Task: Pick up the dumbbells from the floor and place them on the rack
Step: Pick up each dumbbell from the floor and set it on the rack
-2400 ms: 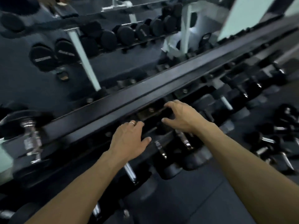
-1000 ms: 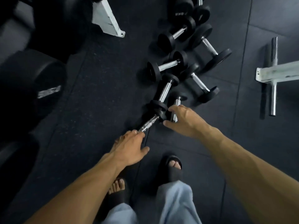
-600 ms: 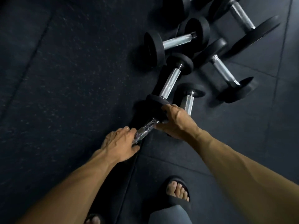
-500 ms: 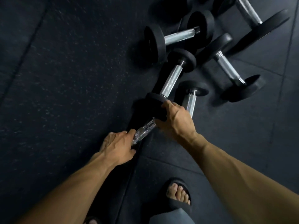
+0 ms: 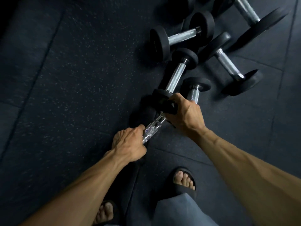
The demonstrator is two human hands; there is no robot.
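Hands are gripping two dumbbells on the floor mat (image 5: 73, 79), centre frame. Left hand (image 5: 128, 144) is curling its fingers round a knurled handle (image 5: 152, 128); right hand (image 5: 184, 111) is wrapping a 2nd handle (image 5: 193, 95) just beside it, prob. to lift both at once. More dumbbells (image 5: 180, 35) are lying upper right. Rack isn't in view.

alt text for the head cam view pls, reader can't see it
Seen from above, the left hand grips the chrome handle of a small dumbbell on the dark rubber floor, while the right hand grips the handle of a second one beside it. More dumbbells lie beyond; sandalled feet show below.
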